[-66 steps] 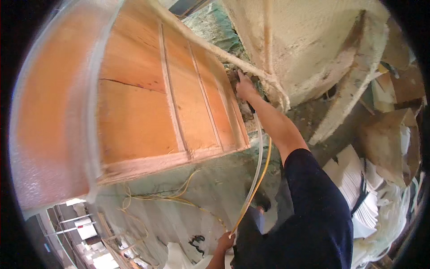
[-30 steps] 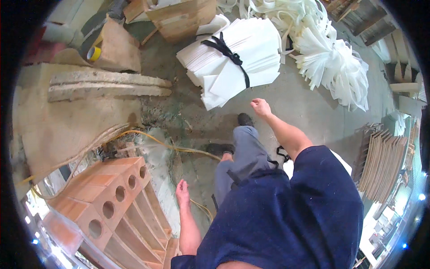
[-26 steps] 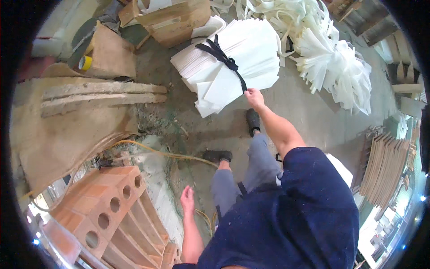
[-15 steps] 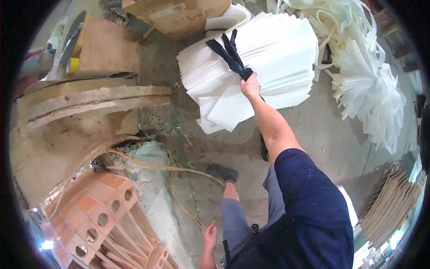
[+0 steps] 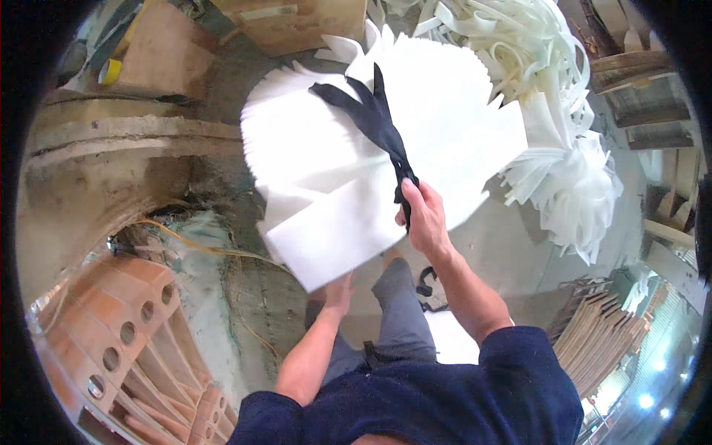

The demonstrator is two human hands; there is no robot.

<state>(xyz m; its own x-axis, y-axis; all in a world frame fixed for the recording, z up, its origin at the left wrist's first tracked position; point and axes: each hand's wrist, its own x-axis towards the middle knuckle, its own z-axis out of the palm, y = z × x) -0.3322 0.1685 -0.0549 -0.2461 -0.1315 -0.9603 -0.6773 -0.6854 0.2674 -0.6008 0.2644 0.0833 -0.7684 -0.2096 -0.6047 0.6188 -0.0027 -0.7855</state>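
My right hand (image 5: pixel 426 219) was clenched on the knotted black fabric strap (image 5: pixel 380 132) of the white flat-sheet bundle (image 5: pixel 452 133), just ahead. My left hand (image 5: pixel 339 295) was at its near edge, fingers hidden, grip unclear. My read: tying done, bundle apparently off the floor, not yet released.

No words, numbers or signs can be read. At the top of the frame, a big brown cardboard box (image 5: pixel 297 31) has a pale, flat strip (image 5: pixel 269 12) on its side, too blurry to read. At the upper left, a small, round, bright yellow roll (image 5: pixel 110 72) is too tiny to show letters.
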